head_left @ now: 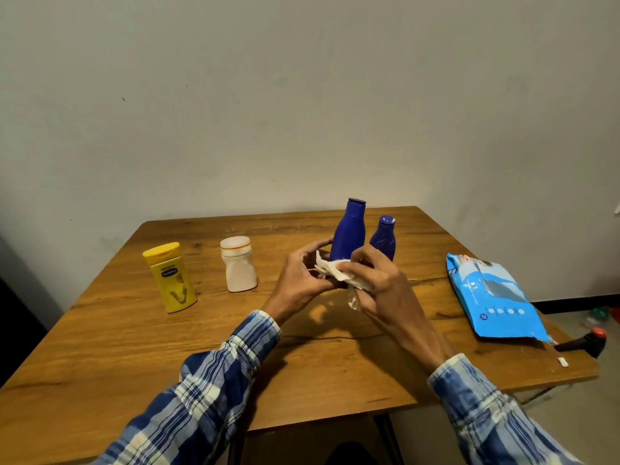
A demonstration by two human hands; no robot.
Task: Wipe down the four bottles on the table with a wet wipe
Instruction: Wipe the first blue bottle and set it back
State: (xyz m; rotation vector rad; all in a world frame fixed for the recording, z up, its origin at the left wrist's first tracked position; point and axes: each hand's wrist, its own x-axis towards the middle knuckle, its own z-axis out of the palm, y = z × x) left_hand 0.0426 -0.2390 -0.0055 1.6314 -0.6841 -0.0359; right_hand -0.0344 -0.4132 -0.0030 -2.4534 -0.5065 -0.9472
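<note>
Four bottles are in the head view above a wooden table (134,347). The tall blue bottle (349,229) is held upright above the table; my left hand (302,280) grips its base. My right hand (379,280) holds a crumpled white wet wipe (335,271) against the bottle's lower part. A smaller blue bottle (384,238) stands just behind and to the right. A white bottle (239,265) and a yellow bottle (170,278) stand on the table's left side.
A blue pack of wet wipes (493,297) lies on the table's right side. A black handle with a red knob (585,342) sits at the right edge, with a small white scrap (563,361) beside it. A plain wall (302,95) rises behind the table.
</note>
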